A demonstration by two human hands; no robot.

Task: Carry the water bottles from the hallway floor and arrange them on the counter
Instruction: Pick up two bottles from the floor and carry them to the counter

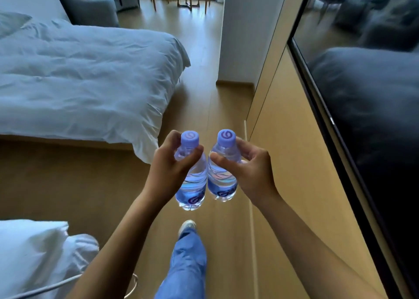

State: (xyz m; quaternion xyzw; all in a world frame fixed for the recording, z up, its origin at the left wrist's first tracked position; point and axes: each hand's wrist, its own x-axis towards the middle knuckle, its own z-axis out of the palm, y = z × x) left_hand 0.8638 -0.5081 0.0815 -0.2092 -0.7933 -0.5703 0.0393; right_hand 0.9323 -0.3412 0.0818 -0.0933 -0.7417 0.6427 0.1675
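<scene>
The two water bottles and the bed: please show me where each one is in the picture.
left bottle [190, 140]: head view, on its purple cap.
right bottle [226, 138]: head view, on its purple cap.
bed [90, 76]: head view, on the white duvet.

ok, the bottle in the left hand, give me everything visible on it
The left bottle is small, clear plastic, with a lilac screw cap bearing a swirl logo and a blue-purple label round its lower body. It looks full and sealed. It is upright, tilted slightly, held in the air above the wooden floor. The left hand grips its neck and shoulder, thumb across the front. Its side is close against, perhaps touching, the right bottle.
</scene>
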